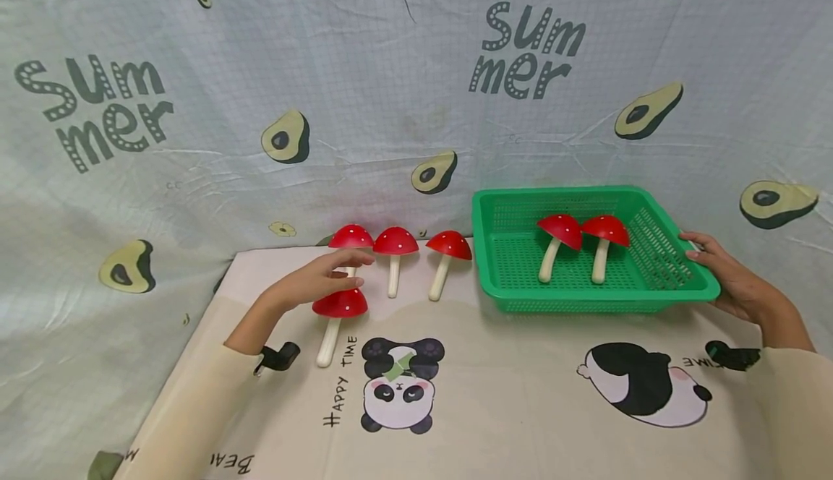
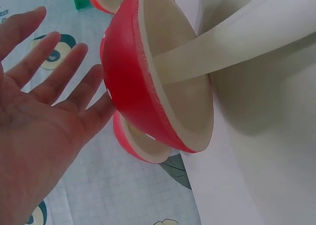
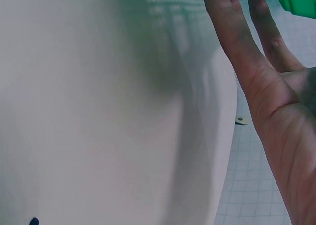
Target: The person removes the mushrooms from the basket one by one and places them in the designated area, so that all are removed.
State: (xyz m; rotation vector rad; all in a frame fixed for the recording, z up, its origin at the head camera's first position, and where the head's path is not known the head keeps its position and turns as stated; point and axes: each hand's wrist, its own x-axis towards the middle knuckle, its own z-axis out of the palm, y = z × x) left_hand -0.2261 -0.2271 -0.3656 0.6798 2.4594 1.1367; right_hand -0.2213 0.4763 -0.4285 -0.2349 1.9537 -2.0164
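My left hand is over the left mushrooms, its fingers extended and nothing held. Below it lies the nearest toy mushroom, with a red white-dotted cap and cream stem. In the left wrist view, the fingers spread beside a large red cap. Another mushroom lies partly hidden behind that hand. Two more, a middle mushroom and a right mushroom, rest along the back edge. My right hand holds the right rim of a green basket, some fingers hidden beneath it.
Inside the basket lie two mushrooms, one left and one right. A patterned cloth hangs behind the table, close to the basket's back side. Panda prints mark the light table cover.
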